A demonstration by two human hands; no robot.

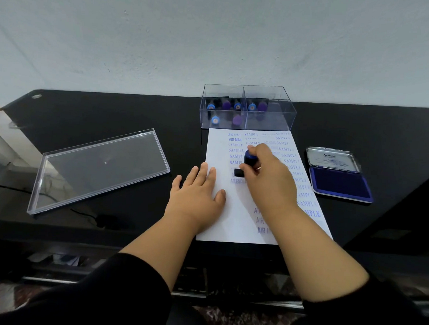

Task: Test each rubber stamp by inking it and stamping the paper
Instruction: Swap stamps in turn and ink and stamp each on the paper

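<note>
Clear lid (100, 169) off and lying flat at left on black tabletop (87, 112). Left hand (197, 193) spread flat, fingers straight, pinning left edge of paper (225, 221). Right hand (264, 174) curled around blue-handled stamp (248, 157), base at or just above the sheet near an "AMEND…" print; contact cannot be confirmed. Sheet already crowded with SAMPLE and AIR MAIL impressions: testing judged well advanced. Several stamps remaining in clear box (269, 115) behind the paper. Ink pad (340, 185) open at right. Plain pale wall (214, 39) behind.
</note>
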